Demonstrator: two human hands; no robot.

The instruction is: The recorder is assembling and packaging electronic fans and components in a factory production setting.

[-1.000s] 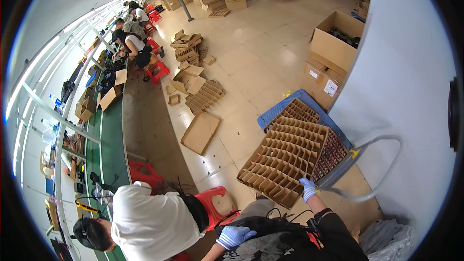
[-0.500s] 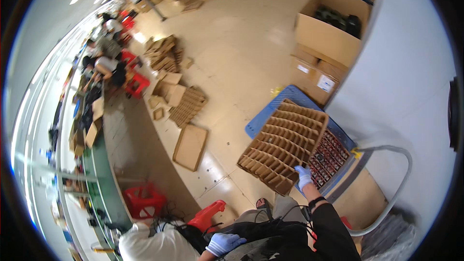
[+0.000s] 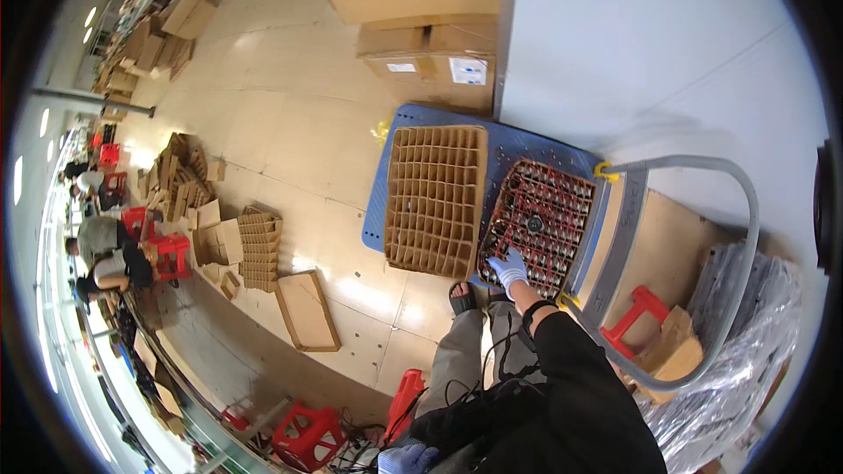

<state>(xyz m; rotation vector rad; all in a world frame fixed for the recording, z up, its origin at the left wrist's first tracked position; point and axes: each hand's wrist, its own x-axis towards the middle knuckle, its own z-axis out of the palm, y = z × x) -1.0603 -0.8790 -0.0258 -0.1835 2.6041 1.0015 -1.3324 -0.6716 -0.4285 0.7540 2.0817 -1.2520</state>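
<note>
My right hand (image 3: 509, 269), in a pale blue glove, is at the near left edge of a crate of small red and silver parts (image 3: 546, 202). Its fingers are stretched out and apart, with nothing visible in them. Beside the crate lies a cardboard divider tray (image 3: 436, 197) with a grid of cells. Both rest on a blue platform trolley (image 3: 376, 215). A small round dark piece (image 3: 534, 224) sits among the parts. Down at the lower edge, my left hand (image 3: 407, 458), also gloved, is by my body; its fingers are mostly cut off.
The trolley's grey handle (image 3: 746, 211) curves up on the right, near plastic-wrapped goods (image 3: 746, 333). Large cardboard boxes (image 3: 430, 61) stand beyond the trolley against a white wall. A flat carton lid (image 3: 307, 312) and loose dividers lie on the floor. Red stools (image 3: 307, 434) and seated people are leftward.
My right hand has let go of the divider tray, which now lies flat beside the crate, and has moved onto the parts. The view has turned toward the trolley.
</note>
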